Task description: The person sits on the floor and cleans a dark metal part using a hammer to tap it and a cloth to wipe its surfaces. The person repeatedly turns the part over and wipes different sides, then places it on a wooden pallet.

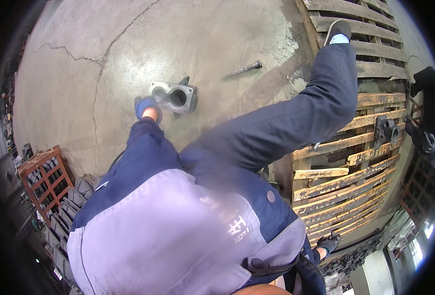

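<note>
Cracked concrete floor [202,29], beside wooden pallets [375,100], carries a two-bored metal casting [168,91]. The left hand [148,106] is at its left end, the right hand [328,243] by the pallets; I cannot tell either's opening or hold.

Workshop: wooden pallets [326,147], cracked floor [212,34]

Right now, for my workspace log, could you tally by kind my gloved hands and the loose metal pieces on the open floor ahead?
Gloved hands: 2 (left hand, right hand)
Two-bore metal casting: 1
Rod-like metal piece: 1
Total: 4
</note>
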